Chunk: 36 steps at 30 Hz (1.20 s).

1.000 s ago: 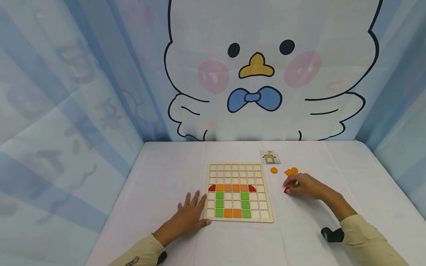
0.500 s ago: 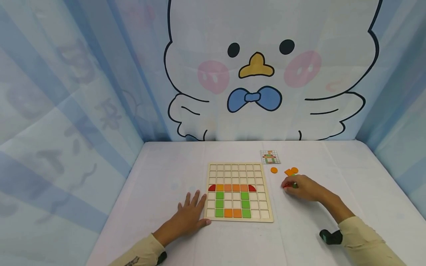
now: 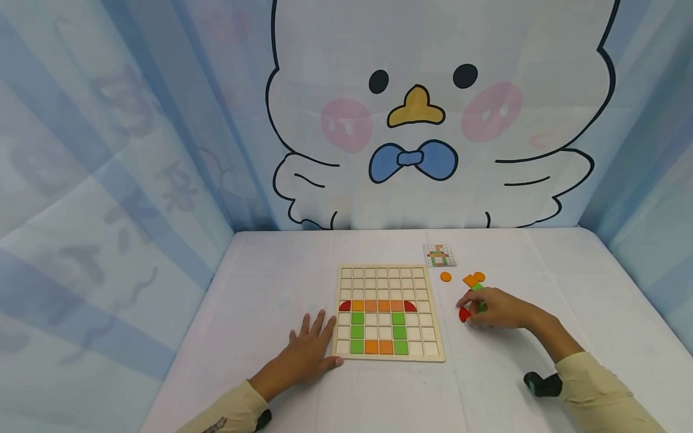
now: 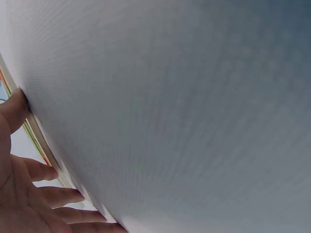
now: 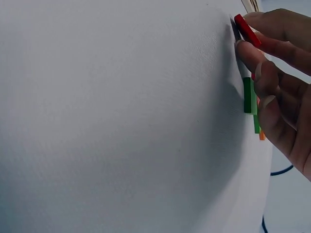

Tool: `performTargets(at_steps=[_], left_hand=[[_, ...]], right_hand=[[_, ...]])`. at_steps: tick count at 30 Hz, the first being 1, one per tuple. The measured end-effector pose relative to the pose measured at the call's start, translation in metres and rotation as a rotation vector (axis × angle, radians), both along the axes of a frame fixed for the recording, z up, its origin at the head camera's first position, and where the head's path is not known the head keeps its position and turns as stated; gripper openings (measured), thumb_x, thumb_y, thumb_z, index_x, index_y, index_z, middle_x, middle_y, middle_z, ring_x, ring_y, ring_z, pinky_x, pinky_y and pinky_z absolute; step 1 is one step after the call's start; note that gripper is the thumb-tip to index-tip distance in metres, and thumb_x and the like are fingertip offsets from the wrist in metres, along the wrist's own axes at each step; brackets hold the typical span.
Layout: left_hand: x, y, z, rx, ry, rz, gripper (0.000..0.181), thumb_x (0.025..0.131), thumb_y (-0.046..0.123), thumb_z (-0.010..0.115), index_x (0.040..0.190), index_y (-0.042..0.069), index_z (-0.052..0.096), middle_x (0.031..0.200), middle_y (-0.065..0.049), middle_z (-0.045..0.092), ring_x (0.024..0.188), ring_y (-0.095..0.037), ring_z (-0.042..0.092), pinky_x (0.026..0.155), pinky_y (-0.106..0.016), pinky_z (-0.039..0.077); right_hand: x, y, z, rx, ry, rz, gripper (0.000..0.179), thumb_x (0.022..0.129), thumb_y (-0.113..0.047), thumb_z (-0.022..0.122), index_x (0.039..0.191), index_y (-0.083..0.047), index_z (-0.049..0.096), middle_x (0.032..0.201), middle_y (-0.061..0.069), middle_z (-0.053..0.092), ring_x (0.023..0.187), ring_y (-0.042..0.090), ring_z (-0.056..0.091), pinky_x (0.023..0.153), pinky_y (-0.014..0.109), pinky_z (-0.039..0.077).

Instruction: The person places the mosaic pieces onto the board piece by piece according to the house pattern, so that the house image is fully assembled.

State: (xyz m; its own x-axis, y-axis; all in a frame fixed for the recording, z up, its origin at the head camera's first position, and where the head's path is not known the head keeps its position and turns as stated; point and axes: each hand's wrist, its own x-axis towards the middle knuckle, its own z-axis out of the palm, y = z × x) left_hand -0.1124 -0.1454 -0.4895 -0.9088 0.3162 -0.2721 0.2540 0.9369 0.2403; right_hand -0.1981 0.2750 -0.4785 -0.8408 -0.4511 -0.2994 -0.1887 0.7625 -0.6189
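Note:
In the head view, the square-grid wooden board (image 3: pixel 437 337) holds green, orange and red pieces. My left hand (image 3: pixel 311 352) lies with fingers spread at its left edge, thumb at the near left corner; the left wrist view shows these fingers (image 4: pixel 58 196) along the board's edge. To the right of the board, my right hand (image 3: pixel 500 307) pinches a rounded red piece (image 3: pixel 464 314) at its fingertips. That red piece (image 5: pixel 248 30) stands tilted in the right wrist view. Green blocks (image 5: pixel 249 95) sit close under the other fingers, partly hidden.
A small pattern card (image 3: pixel 440 255) lies behind the board's far right corner. Near it are an orange disc (image 3: pixel 446 276), another orange disc (image 3: pixel 479 276) and an orange block (image 3: pixel 469 281). A printed curtain (image 3: pixel 411 198) hangs behind the white table (image 3: pixel 281 264).
My right hand shifted slightly left, then back a little. The red piece, mostly covered by the fingers half a second ago, shows its rounded shape now. My left hand stays still.

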Motion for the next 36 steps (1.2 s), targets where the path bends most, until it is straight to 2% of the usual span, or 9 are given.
performTargets(at_steps=[9,12,20,25,31,36], left_hand=[[-0.0006,-0.0006,-0.0036,0.005,-0.001,0.0,0.087,0.088,0.059,0.06,0.154,0.011,0.029,0.16,-0.021,0.022,0.144,-0.053,0.02,0.1,-0.074,0.032],[-0.0006,-0.0007,-0.0045,0.004,0.0,-0.001,0.087,0.088,0.059,0.061,0.154,0.011,0.029,0.16,-0.022,0.022,0.144,-0.054,0.02,0.099,-0.074,0.032],[-0.0007,-0.0003,-0.004,0.0,-0.006,0.004,0.088,0.088,0.059,0.061,0.154,0.012,0.028,0.161,-0.021,0.022,0.144,-0.053,0.019,0.1,-0.074,0.032],[-0.0009,-0.0002,-0.004,-0.001,-0.01,0.008,0.088,0.088,0.059,0.061,0.154,0.012,0.028,0.161,-0.02,0.022,0.145,-0.052,0.019,0.1,-0.074,0.032],[-0.0019,-0.0003,-0.0045,-0.001,-0.016,0.011,0.088,0.087,0.059,0.061,0.155,0.012,0.028,0.161,-0.02,0.021,0.145,-0.052,0.018,0.101,-0.074,0.031],[-0.0015,0.0001,-0.0027,0.003,-0.018,0.011,0.088,0.088,0.059,0.061,0.154,0.012,0.028,0.161,-0.02,0.021,0.145,-0.053,0.019,0.101,-0.074,0.031]], right_hand=[[-0.0016,0.0008,-0.0066,-0.046,0.05,0.03,0.022,0.084,-0.021,0.077,0.102,-0.011,0.069,0.078,-0.004,0.059,0.073,0.01,0.052,0.063,0.021,0.045],[-0.001,0.0001,-0.0086,-0.044,0.052,0.013,0.023,0.082,-0.022,0.079,0.101,-0.013,0.069,0.077,-0.004,0.059,0.072,0.009,0.053,0.064,0.02,0.046],[0.0027,-0.0014,-0.0086,0.002,0.128,-0.009,0.027,0.079,-0.026,0.081,0.099,-0.014,0.068,0.081,-0.005,0.058,0.077,0.01,0.051,0.065,0.022,0.044],[0.0038,0.0004,-0.009,0.028,0.167,-0.003,0.021,0.08,-0.027,0.081,0.095,-0.018,0.07,0.084,-0.006,0.058,0.08,0.012,0.05,0.066,0.022,0.044],[0.0034,-0.001,-0.0091,0.038,0.148,-0.017,0.021,0.08,-0.028,0.081,0.094,-0.018,0.069,0.089,-0.006,0.06,0.089,0.016,0.052,0.073,0.026,0.047],[0.0034,-0.0021,-0.0091,0.042,0.152,-0.019,0.021,0.08,-0.026,0.081,0.095,-0.018,0.069,0.091,-0.006,0.061,0.09,0.016,0.052,0.075,0.027,0.047]])
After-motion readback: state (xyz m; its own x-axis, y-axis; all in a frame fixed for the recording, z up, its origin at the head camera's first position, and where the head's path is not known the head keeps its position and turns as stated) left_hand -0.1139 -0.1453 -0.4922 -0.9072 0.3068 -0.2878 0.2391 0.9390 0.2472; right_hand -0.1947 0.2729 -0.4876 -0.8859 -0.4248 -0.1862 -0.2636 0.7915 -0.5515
